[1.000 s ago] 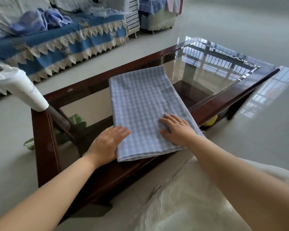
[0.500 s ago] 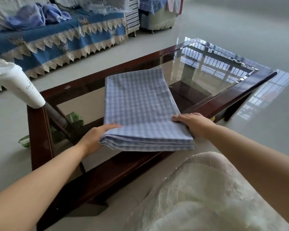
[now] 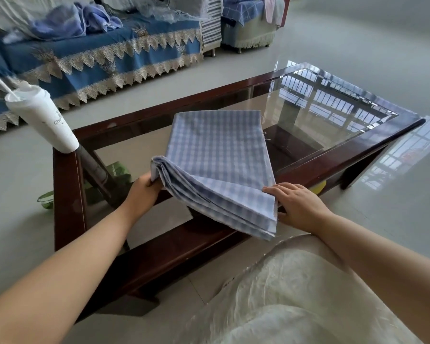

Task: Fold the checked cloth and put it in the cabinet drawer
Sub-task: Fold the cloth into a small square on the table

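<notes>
The checked cloth (image 3: 219, 155) lies in the middle of the frame, a pale blue and white check folded into a thick rectangular stack of many layers. Its far edge rests flat on the glass top of the counter (image 3: 333, 155), while the near end is raised off the glass, highest at its left corner, so the top face slopes down toward the lower right. Along the near edge the layers fan apart and show as thin stacked lines; a few loose threads stick out on the right side. The left hand (image 3: 144, 192), just left of centre, has its fingers closed around the lifted near-left corner, gripping the bunched layers from below and behind. The right hand (image 3: 296, 202), right of centre, lies with fingers spread and mostly flat at the near-right corner of the cloth, fingertips touching the top layer and the palm beside the edge; whether it pinches the cloth cannot be told. The counter has a dark red-brown wooden frame around the glass. A white lidded cup (image 3: 44, 120) with a straw stands on the frame's corner at the left of the frame. A sofa (image 3: 97, 55) with a blue, lace-trimmed cover fills the upper left.
</notes>
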Tool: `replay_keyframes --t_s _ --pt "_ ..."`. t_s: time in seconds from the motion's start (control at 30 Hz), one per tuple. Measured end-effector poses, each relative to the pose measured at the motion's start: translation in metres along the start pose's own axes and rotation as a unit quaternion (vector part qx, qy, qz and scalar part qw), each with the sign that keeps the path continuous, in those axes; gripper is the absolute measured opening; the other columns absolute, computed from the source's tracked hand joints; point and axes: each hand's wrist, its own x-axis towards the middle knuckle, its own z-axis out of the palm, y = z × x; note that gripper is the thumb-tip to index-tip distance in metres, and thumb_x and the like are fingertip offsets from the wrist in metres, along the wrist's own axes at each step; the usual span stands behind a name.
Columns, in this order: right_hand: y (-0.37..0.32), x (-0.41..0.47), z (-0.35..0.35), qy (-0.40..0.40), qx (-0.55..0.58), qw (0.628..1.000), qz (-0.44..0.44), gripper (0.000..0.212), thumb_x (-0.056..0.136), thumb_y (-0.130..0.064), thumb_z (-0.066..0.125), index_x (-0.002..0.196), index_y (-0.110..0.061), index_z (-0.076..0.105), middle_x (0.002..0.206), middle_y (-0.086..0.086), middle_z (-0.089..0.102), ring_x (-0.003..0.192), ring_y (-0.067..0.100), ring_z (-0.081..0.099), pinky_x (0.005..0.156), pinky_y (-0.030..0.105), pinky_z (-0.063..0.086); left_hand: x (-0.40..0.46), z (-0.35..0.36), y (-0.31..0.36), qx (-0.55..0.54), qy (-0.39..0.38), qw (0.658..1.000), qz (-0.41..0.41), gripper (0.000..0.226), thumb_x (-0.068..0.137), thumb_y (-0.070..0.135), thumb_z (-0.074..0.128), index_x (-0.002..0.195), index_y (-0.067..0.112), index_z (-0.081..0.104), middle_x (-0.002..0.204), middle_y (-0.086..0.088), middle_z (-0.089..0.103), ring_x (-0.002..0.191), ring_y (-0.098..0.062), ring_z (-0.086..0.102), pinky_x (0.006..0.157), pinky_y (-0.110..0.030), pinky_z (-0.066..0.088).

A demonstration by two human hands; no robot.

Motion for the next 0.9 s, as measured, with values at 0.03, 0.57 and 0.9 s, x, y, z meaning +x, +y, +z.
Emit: replay_keyframes --t_s 0.03,0.57,0.9 --pt "-0.002 0.000 -0.001 0.021 -0.005 1.000 -0.008 0.063 0.076 -0.052 0.048 0.132 -0.021 0.052 0.125 -0.003 0.063 0.121 0.020 0.056 0.099 0.038 0.046 0.001 0.000 0.000 0.005 0.014 1.000 0.002 0.026 0.096 0.014 0.048 0.074 0.021 0.058 0.074 0.014 0.064 0.071 0.007 0.056 0.069 -0.019 0.042" --pt "-0.033 0.023 0.001 0.061 0.473 0.803 0.356 0.044 0.097 -0.039 0.042 0.092 -0.002 0.064 0.086 0.004 0.067 0.078 0.023 0.062 0.079 0.045 0.051 0.014 0.012 -0.003 0.248 0.118 0.960 -0.048 0.048 0.100 0.045 0.029 0.091 0.005 0.054 0.083 -0.016 0.060 0.079 -0.036 0.059 0.062 -0.035 0.038" --pt "-0.027 0.039 0.007 0.008 0.433 0.753 0.495 0.043 0.090 -0.040 0.052 0.090 0.000 0.067 0.085 0.012 0.065 0.081 0.032 0.062 0.073 0.034 0.047 0.034 0.005 -0.010 0.229 0.021 0.959 -0.168 0.047 0.099 0.041 0.032 0.074 0.008 0.053 0.071 -0.008 0.052 0.067 -0.025 0.050 0.056 -0.030 0.035"
